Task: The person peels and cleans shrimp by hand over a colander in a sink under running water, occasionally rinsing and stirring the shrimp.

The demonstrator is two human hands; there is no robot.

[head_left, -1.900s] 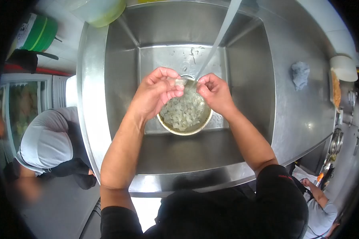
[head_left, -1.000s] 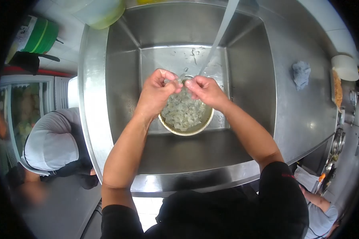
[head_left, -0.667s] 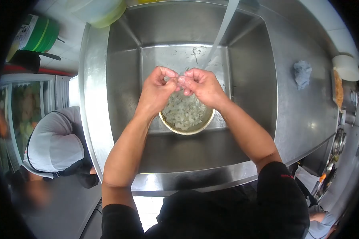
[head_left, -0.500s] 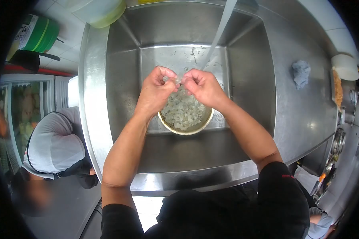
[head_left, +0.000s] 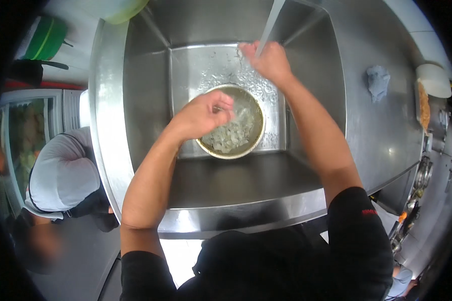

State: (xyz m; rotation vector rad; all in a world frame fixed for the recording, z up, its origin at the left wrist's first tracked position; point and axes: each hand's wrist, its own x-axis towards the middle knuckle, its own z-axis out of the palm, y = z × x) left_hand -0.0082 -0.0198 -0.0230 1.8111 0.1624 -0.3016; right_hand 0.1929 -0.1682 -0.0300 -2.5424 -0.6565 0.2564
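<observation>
A round metal bowl (head_left: 260, 131) stands on the sink floor, with many pale, translucent pieces (head_left: 231, 134) in it that look like peeled shrimp. My left hand (head_left: 206, 114) is over the bowl's left side, fingers loosely curled and a gap between thumb and fingertips. No piece is plainly visible in that hand; whitish blur shows in the bowl just beside it. Beyond the bowl, toward the sink's back right, my right hand (head_left: 267, 61) is smeared by motion. A pale faucet spout or water stream (head_left: 272, 22) crosses in front of it, and its fingers are unclear.
The deep steel sink (head_left: 311, 120) surrounds both hands. A crumpled blue cloth (head_left: 378, 83) lies on the right counter, with a white container (head_left: 433, 80) farther right. At left, a person in a grey shirt (head_left: 68, 168) bends near a glass-door fridge (head_left: 27, 130).
My hands were together above the bowl, pinching a small translucent piece. They have parted: the right moved away to the sink's back, while the left stayed over the bowl and loosened.
</observation>
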